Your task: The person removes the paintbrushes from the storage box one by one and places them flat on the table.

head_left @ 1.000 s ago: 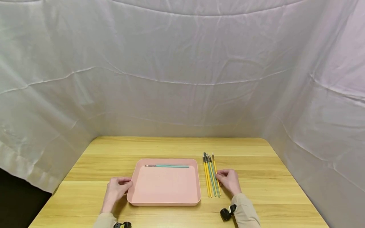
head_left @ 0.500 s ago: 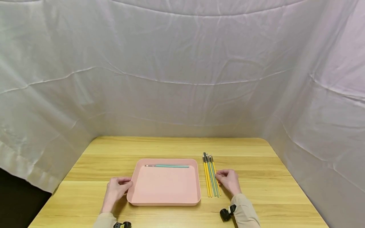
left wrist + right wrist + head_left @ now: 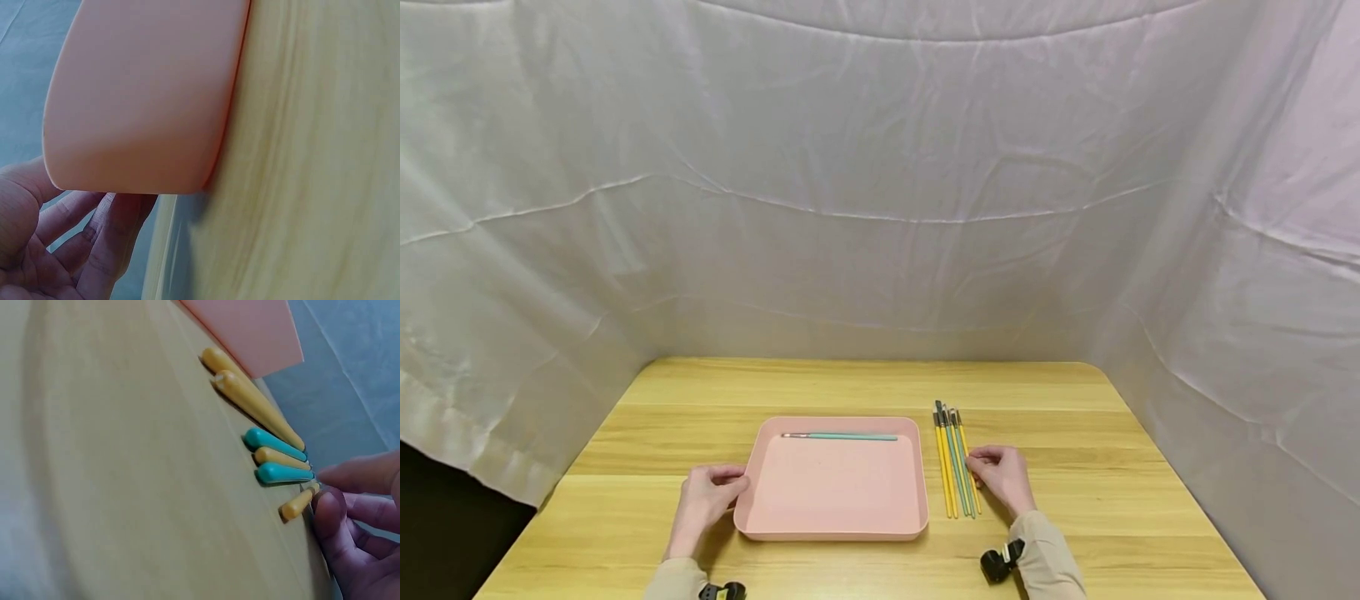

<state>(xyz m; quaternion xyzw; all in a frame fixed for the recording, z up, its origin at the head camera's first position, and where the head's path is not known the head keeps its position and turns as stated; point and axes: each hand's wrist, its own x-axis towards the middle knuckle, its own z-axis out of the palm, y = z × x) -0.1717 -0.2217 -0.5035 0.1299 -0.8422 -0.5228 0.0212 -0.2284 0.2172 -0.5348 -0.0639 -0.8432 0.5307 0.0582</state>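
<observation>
A shallow pink tray (image 3: 831, 492) lies on the table, with one teal-handled paintbrush (image 3: 853, 437) across its far side. At the tray's left rim, my left hand (image 3: 703, 497) grips the edge, its thumb on the rim and the fingers on the outer side. Right of the tray, several paintbrushes (image 3: 944, 467) with yellow and teal handles lie side by side, bristles pointing away. My right hand (image 3: 1003, 477) pinches the rightmost yellow paintbrush (image 3: 299, 503) between thumb and forefinger. In the right wrist view the fingers hide its far part.
A light wooden table (image 3: 1112, 500) carries everything. Pale grey cloth (image 3: 880, 250) hangs behind it and at both sides. Small black cameras (image 3: 997, 565) are strapped to the wrists over beige sleeves.
The bristle end of the rightmost yellow paintbrush has shifted left, closer to the other paintbrushes, within the first half second. Both hands and the tray have stayed almost still.
</observation>
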